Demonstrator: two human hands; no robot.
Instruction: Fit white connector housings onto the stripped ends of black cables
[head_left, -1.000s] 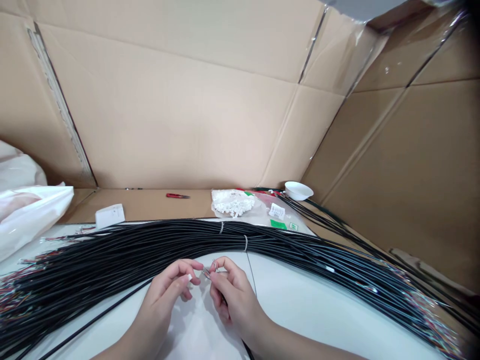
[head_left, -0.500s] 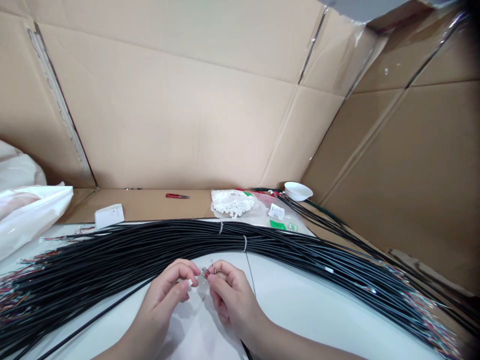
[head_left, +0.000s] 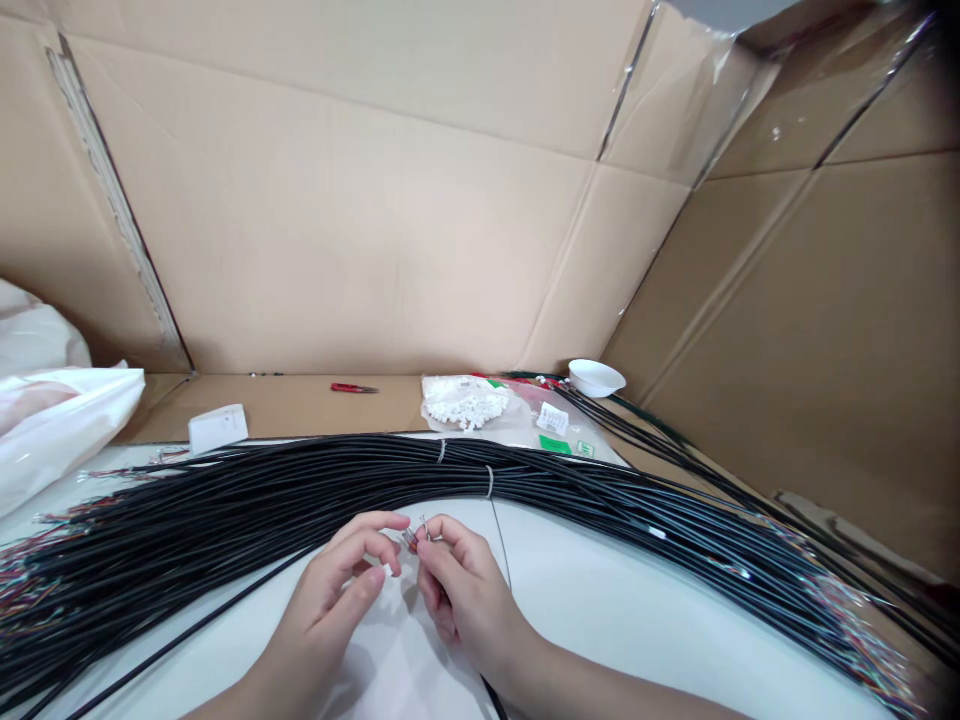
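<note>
My left hand and my right hand meet fingertip to fingertip over the white table, just in front of a big bundle of black cables. The right hand pinches the stripped end of a single black cable, where small coloured wires and metal tips show. The left hand pinches a tiny white connector right beside those wire tips. That cable runs back under my right wrist.
Cardboard walls surround the table. At the back lie a bag of white connectors, a white bowl, a red-handled tool, a small white box and a white plastic bag. More cables trail off right.
Both hands have shifted slightly up and stayed together at the cable end. The view has tilted a little. Nothing else moved.
</note>
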